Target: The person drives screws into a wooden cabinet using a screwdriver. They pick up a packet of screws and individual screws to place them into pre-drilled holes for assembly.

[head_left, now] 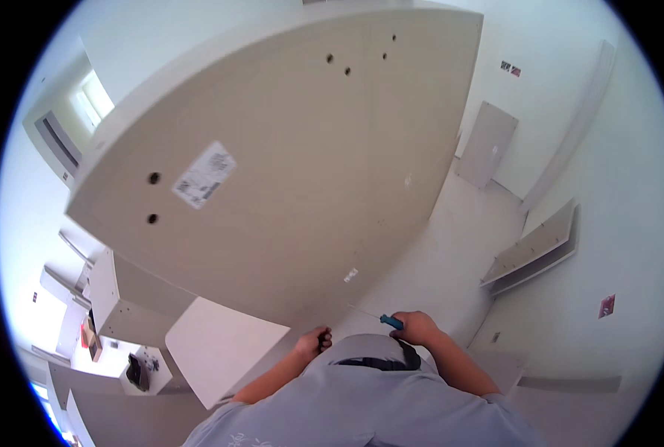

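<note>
My right hand [419,328] is wrapped round the teal handle of a screwdriver [389,322], whose thin shaft points left toward the cabinet. Held low in front of my body, my left hand [309,345] has its fingers curled, with something dark at them that I cannot make out. A large beige cabinet [287,164] fills the view before me. On its face are a white label [204,176], several dark round holes and a smaller sticker [350,276] low down. Neither hand touches it.
Grey panels [533,249] lean by the right wall, and another panel [488,144] stands at the far wall. To the left are a white board [224,343], a smaller cabinet [134,298] and a black bag-like item [137,372]. Pale floor [466,253] runs along the right.
</note>
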The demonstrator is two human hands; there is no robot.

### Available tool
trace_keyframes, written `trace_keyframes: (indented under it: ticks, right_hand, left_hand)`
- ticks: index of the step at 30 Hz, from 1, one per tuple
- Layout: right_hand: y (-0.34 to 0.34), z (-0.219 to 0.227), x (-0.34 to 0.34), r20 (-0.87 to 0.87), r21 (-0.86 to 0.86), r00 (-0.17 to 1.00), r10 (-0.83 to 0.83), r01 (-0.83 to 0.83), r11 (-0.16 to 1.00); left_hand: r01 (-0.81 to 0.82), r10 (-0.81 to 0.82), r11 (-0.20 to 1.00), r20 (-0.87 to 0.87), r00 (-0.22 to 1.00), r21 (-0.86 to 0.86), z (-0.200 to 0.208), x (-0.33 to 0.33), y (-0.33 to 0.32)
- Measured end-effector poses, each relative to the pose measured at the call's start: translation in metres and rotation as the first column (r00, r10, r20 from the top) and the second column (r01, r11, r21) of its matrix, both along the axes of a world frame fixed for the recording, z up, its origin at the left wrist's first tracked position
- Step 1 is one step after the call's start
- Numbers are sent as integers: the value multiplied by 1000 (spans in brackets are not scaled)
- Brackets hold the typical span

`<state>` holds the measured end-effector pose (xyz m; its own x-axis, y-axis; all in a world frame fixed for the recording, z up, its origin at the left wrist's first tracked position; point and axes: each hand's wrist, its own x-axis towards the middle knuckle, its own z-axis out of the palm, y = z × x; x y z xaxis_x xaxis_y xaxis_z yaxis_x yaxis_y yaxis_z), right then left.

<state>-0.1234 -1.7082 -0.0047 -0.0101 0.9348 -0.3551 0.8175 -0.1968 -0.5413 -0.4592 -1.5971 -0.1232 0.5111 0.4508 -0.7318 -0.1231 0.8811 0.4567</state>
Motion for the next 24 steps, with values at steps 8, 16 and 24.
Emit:
trace_keyframes:
  ticks: [8, 16, 24]
  right_hand:
    - [0, 4, 47, -24, -56, 1000, 1, -3, 998]
    - [20, 34, 62, -104, 117, 993, 51, -39, 992]
    - [27, 35, 72, -96, 124, 993, 62, -50, 991]
  left_hand:
    - [-57, 47, 992, 88, 995, 109, 67, 72, 12]
    - [-43, 21, 989, 151, 988, 144, 94, 122, 47]
    - [59, -73, 958, 37, 997, 281, 115, 139, 55]
